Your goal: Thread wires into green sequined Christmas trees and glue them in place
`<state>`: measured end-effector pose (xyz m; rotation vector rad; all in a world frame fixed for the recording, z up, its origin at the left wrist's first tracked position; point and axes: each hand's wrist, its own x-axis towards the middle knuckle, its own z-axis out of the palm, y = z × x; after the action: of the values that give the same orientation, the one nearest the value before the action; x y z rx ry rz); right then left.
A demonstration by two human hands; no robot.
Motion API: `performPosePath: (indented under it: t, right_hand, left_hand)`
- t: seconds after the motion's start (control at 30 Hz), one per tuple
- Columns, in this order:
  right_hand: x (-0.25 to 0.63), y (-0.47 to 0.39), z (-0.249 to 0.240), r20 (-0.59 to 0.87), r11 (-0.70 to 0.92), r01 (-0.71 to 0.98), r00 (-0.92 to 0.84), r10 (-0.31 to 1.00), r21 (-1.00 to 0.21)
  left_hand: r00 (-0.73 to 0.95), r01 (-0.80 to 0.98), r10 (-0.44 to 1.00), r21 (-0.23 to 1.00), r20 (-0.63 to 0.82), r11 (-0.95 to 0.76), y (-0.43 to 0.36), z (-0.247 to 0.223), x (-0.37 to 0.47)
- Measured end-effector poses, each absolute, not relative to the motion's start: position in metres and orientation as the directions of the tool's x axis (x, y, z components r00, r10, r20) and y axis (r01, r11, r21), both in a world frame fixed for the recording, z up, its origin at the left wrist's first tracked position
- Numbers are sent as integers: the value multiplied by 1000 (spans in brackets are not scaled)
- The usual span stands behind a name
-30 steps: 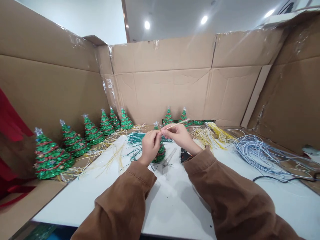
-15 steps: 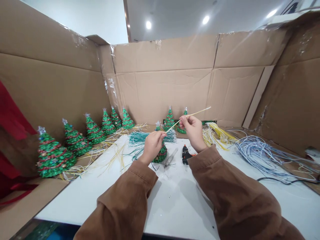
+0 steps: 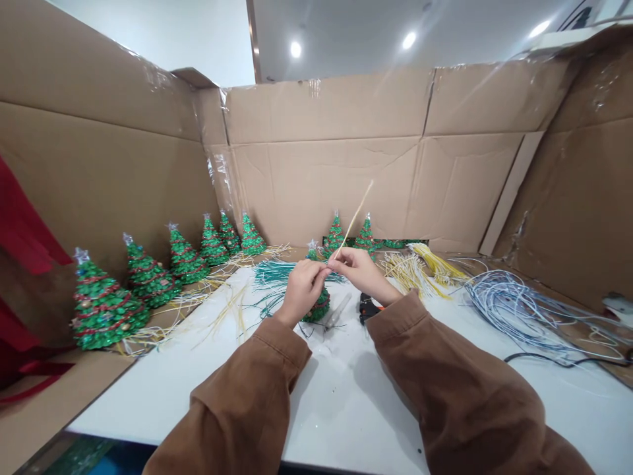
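Observation:
My left hand (image 3: 302, 285) and my right hand (image 3: 363, 269) meet above the white table, fingertips pinched together. Between them they grip a thin yellowish strand (image 3: 357, 212), whose free end slants up to the right. Behind and partly below my left hand stands a small green Christmas tree (image 3: 319, 307) with a star on top; the hand hides much of it. A bundle of green wires (image 3: 277, 272) lies just behind. Under my right wrist a black and orange glue gun (image 3: 366, 307) is partly covered by the sleeve. Beside it lies a clear glue stick (image 3: 339, 309).
Several decorated trees (image 3: 106, 303) line the left cardboard wall (image 3: 109, 165); others stand at the back. Yellow and white wires (image 3: 425, 267) and a loose coil of bluish wires (image 3: 514, 307) lie to the right, near a black cord (image 3: 544, 359). Red ribbon (image 3: 24, 224) hangs at far left.
My right hand has moved left and down along the strand to meet my left hand. The strand's free end now points more steeply upward. My left hand has barely moved.

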<state>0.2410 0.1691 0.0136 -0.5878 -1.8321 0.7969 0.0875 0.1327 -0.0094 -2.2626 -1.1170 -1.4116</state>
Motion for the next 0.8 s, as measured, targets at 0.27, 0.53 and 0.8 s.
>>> performPosePath:
  t: [0.27, 0.53, 0.8]
  right_hand:
    - [244, 181, 2, 593, 653, 154, -306, 745, -742]
    - [239, 179, -6, 592, 682, 222, -357, 722, -697]
    - [240, 158, 16, 592, 716, 182, -446, 671, -674]
  left_hand:
    - [-180, 564, 586, 571, 790, -596, 157, -24, 62]
    - [-31, 170, 878, 868, 477, -466, 173, -45, 53]
    - [-72, -201, 940, 918, 333, -341, 154, -22, 60]
